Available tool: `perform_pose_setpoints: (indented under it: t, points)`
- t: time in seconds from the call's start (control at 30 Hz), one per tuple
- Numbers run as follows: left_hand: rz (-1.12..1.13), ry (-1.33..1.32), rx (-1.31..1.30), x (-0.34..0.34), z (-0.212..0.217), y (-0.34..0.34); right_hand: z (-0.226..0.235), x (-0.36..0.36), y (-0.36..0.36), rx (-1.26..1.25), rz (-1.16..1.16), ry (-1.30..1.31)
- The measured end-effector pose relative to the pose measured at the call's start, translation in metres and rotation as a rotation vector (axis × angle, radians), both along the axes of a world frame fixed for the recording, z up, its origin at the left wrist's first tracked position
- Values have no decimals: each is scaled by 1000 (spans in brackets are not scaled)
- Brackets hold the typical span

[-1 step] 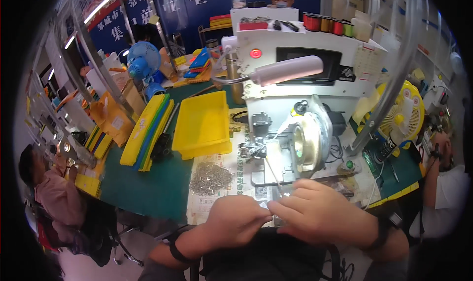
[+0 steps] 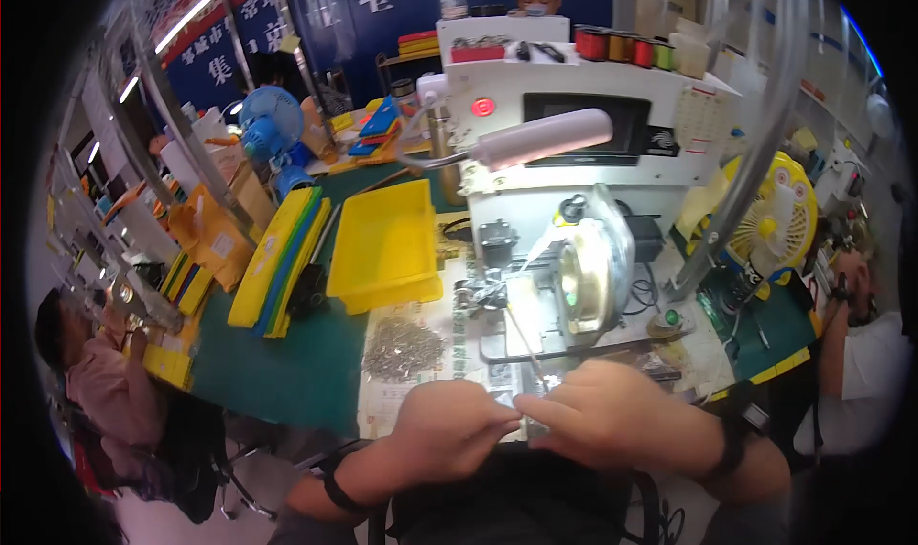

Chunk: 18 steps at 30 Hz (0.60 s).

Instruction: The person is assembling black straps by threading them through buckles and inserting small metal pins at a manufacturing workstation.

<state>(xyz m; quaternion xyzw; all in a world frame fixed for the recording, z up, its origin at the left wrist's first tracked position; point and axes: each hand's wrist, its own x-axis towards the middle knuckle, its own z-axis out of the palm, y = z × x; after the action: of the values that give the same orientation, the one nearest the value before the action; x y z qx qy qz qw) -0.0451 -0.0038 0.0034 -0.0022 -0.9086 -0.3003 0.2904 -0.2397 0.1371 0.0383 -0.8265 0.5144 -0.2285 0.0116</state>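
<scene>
My left hand (image 2: 449,430) and my right hand (image 2: 607,416) meet at the near edge of the bench, fingers pinched and fingertips almost touching. Whatever sits between them is too small or hidden to make out. A thin pale rod (image 2: 525,333) slants from the white machine (image 2: 469,184) down to the fingers of my right hand; whether that hand grips it I cannot tell. Just beyond my hands stands the machine's round metal wheel part (image 2: 585,277), brightly lit. Left of it, a heap of small metal pieces (image 2: 404,349) lies on printed paper.
A yellow tray (image 2: 382,306) sits behind the heap. Upright yellow, blue and green folders (image 2: 277,263) stand farther left. A lamp (image 2: 545,139) hangs over the work spot. At right are a metal post (image 2: 717,229) and a yellow fan (image 2: 770,222). Other people sit at left, right and behind.
The whole view has shifted slightly, moving the bench a little to the left in the picture. My right hand sits slightly lower; both hands keep their pinch.
</scene>
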Motion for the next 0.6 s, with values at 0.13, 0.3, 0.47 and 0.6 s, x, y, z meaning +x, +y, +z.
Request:
perform_pose_setpoints:
  t: [0.13, 0.3, 0.47, 0.6]
  points:
    - [17, 1, 42, -5, 2, -2, -32, -7, -1, -161, -18, -412]
    - [120, 39, 216, 2, -4, -9, -24, -50, 19, -188, -426, -910]
    - [147, 10, 292, -6, -7, -15, -54, -121, 22, -361, -768, -1252]
    - [-10, -120, 667, -47, -22, -5, -52, -116, -22, -112, -636, -1149]
